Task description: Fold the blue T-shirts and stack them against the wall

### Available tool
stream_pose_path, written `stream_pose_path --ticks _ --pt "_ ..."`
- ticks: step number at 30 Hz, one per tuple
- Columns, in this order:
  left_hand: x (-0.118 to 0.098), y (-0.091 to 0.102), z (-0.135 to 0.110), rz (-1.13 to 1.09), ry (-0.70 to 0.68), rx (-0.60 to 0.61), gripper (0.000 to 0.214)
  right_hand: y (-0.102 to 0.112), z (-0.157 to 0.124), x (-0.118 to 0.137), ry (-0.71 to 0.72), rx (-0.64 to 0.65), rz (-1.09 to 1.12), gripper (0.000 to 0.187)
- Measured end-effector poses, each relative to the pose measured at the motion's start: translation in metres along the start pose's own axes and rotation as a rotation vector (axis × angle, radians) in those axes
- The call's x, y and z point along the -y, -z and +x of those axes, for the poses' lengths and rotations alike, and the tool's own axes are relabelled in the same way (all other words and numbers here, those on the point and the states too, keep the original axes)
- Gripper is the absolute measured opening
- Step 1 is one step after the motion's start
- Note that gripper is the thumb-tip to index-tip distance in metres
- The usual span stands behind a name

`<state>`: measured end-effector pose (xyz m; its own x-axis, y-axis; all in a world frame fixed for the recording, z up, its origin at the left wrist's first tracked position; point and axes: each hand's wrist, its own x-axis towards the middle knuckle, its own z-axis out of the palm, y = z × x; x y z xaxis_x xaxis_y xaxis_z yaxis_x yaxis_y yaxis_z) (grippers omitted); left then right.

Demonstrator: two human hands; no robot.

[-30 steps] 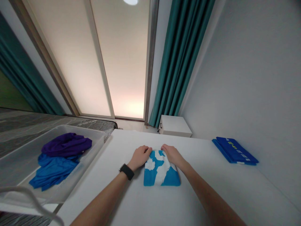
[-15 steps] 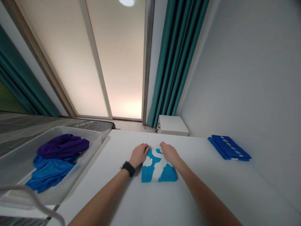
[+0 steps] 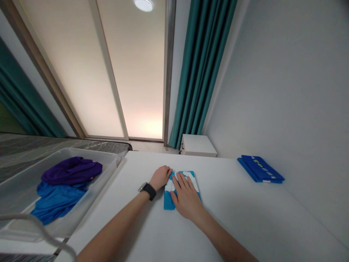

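A folded light-blue and white cloth lies on the white table. My right hand lies flat on top of it, fingers stretched out and apart, covering most of it. My left hand, with a dark watch on the wrist, rests at the cloth's far left corner with its fingers curled against the edge. Whether those fingers pinch the fabric I cannot make out.
A folded dark-blue garment lies at the table's far right by the wall. Left of the table stands a clear plastic bin holding a purple cloth and a blue cloth. A white cabinet and teal curtains stand beyond.
My right hand has moved from the cloth's far right corner onto its top, now lying flat. The cloth looks narrower than before. My left hand has stayed at the far left corner.
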<state>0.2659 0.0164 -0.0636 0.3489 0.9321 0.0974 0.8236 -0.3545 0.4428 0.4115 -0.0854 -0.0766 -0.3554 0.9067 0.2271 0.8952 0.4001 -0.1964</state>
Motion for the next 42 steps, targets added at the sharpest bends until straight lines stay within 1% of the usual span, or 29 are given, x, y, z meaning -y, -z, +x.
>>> stream_pose_path --ticks 2,4,7,10,13,15,19,21,23,26,28,30,34,39,42 --pt "0.0 0.003 -0.003 -0.002 0.018 0.004 0.031 0.001 0.0 -0.012 0.076 0.008 0.01 0.06" --pt "0.001 0.006 -0.01 -0.014 0.03 0.011 0.028 0.009 0.003 -0.027 0.179 0.041 0.032 0.059" --pt "0.004 0.011 -0.028 -0.066 0.011 0.032 0.019 0.028 0.008 -0.048 0.335 0.12 0.079 0.054" --pt "0.004 0.015 -0.05 -0.179 -0.005 0.036 0.017 0.044 0.013 -0.061 0.398 0.157 0.066 0.05" --pt "0.001 0.018 -0.068 -0.264 -0.015 0.037 0.016 0.052 0.011 -0.062 0.38 0.154 0.047 0.046" --pt "-0.001 0.022 -0.079 -0.309 -0.049 0.049 0.019 0.054 0.003 -0.058 0.346 0.157 0.07 0.045" --pt "-0.002 0.029 -0.098 -0.4 -0.171 0.106 0.031 0.053 -0.023 -0.047 0.27 0.151 0.138 0.051" --pt "-0.001 0.03 -0.103 -0.376 -0.233 0.111 0.042 0.049 -0.036 -0.043 0.26 0.128 0.132 0.056" --pt "-0.003 0.027 -0.105 -0.307 -0.266 0.081 0.048 0.045 -0.047 -0.042 0.256 0.109 0.103 0.061" --pt "-0.006 0.019 -0.103 -0.24 -0.251 0.038 0.038 0.038 -0.058 -0.046 0.24 0.084 0.067 0.062" --pt "-0.008 0.014 -0.101 -0.238 -0.238 0.025 0.034 0.036 -0.062 -0.051 0.23 0.068 0.067 0.06" --pt "-0.008 0.011 -0.1 -0.259 -0.254 0.023 0.033 0.034 -0.065 -0.056 0.23 0.063 0.08 0.061" --pt "-0.005 0.012 -0.101 -0.329 -0.289 0.073 0.03 0.033 -0.069 -0.062 0.222 0.069 0.131 0.062" --pt "0.001 0.016 -0.102 -0.388 -0.311 0.107 0.03 0.029 -0.076 -0.065 0.207 0.001 0.193 0.053" --pt "0.003 0.016 -0.101 -0.413 -0.309 0.144 0.028 0.025 -0.079 -0.068 0.215 -0.014 0.213 0.054"
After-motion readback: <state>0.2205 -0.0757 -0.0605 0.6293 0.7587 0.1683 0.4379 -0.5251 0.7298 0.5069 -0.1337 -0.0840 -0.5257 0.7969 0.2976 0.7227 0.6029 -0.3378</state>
